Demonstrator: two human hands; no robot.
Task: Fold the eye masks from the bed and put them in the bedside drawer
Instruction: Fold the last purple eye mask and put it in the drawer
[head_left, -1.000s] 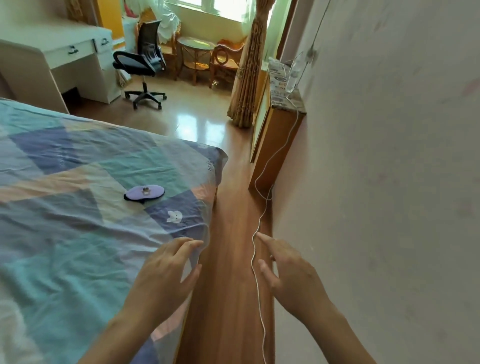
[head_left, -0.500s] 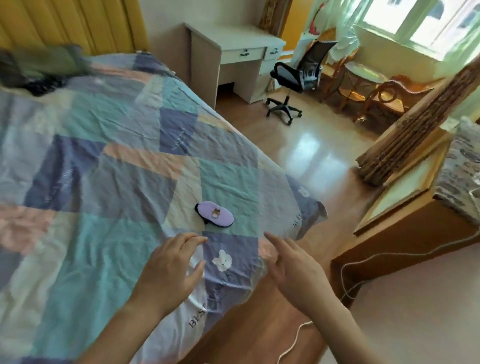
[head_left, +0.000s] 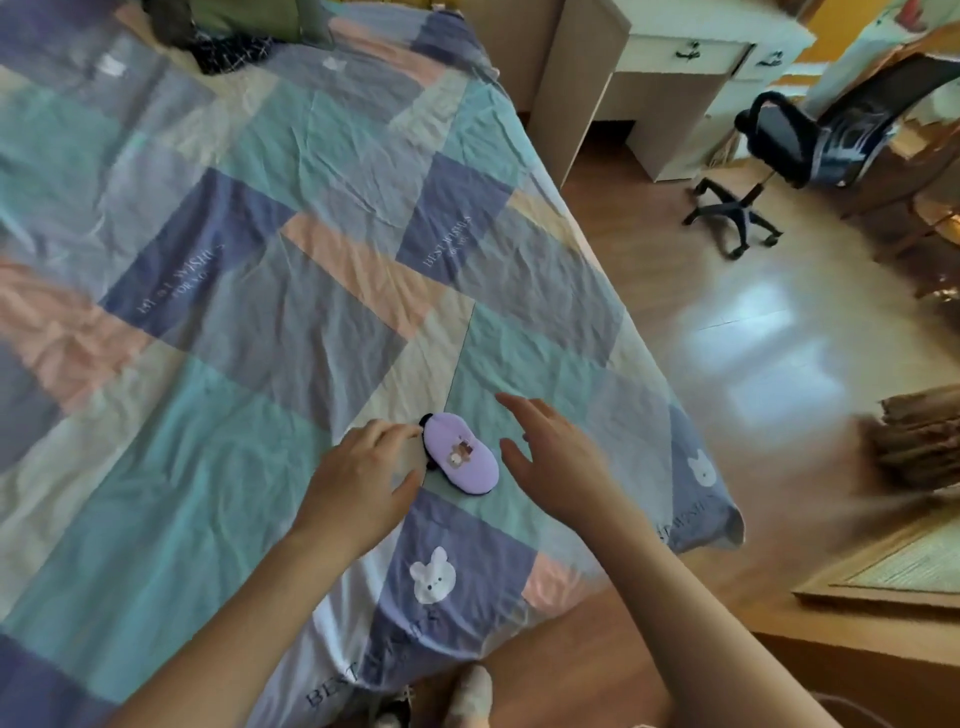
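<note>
A lilac eye mask (head_left: 460, 459) with a small bear picture and a dark edge lies flat on the patchwork bed cover (head_left: 249, 291), near the bed's right edge. My left hand (head_left: 363, 475) hovers just left of the mask, fingers apart, fingertips close to its dark end. On the mask's right side my right hand (head_left: 558, 462) is spread open, apart from it. Neither hand holds anything. No bedside drawer shows in this view.
Dark and green clothes (head_left: 228, 31) lie at the far end of the bed. A white desk (head_left: 665, 67) and a black office chair (head_left: 795, 150) stand on the wooden floor to the right. A wooden cabinet (head_left: 893, 587) sits at the lower right.
My view swung from the wall and floor gap onto the bed. Both hands moved forward and now flank the eye mask, which lies where it was.
</note>
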